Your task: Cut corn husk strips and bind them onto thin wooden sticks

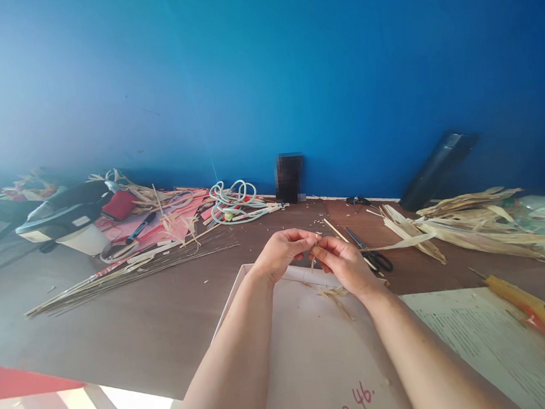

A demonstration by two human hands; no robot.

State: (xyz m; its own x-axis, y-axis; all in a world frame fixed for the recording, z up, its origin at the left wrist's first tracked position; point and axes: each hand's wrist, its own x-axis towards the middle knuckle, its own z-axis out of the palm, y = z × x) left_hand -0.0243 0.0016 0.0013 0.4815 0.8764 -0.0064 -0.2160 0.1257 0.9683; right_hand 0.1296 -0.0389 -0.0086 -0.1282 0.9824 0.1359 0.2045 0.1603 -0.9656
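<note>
My left hand [284, 253] and my right hand [347, 263] meet in front of me, fingertips almost touching. Both pinch a small pale strip of dried husk [313, 261], whose end hangs below the fingers. Beneath them lies a white shallow box [309, 354] with handwritten figures near its front. Several husk scraps [335, 297] rest on it by my right wrist. Just right of my right hand are dark-handled scissors [377, 259] and a thin stick [334, 229]. My fingers partly hide the strip.
Dried husks [484, 227] lie at right, near a yellow tool [533, 302] and a printed sheet [485, 345]. A coiled pale cable [238, 202], thin wires [149, 272], pink paper [178, 213] and a visor cap [68, 213] are at left. A blue wall [261, 72] stands behind.
</note>
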